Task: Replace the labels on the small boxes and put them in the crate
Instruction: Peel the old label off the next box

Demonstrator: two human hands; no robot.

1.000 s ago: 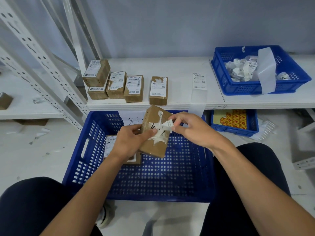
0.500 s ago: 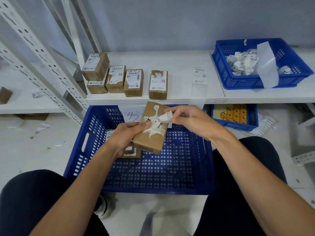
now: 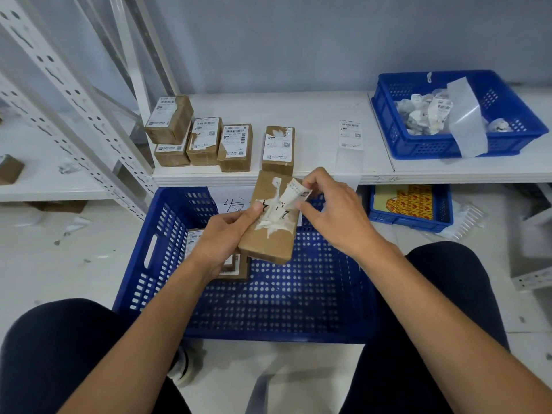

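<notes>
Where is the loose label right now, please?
In the head view, the loose label lies flat on the shelf, right of centre, between the rightmost box and the scrap bin.

Tilted brown box point(image 3: 268, 245) over blue crate point(image 3: 133, 264), torn white label point(image 3: 294, 194) half peeled, labelled boxes point(image 3: 234, 147) on shelf point(image 3: 313, 127)

Both bare forearms are reaching forward and angling in toward each other. Left hand point(image 3: 222, 237) is gripping the small box point(image 3: 268, 243) by its left edge, thumb pressing on the top face, other fingers hidden behind it. Right hand point(image 3: 334, 216) is pinching a peeled label strip point(image 3: 294, 194) between thumb and forefinger, other fingers loosely curled. Person is sitting, dark-clad knees spread apart.
</notes>
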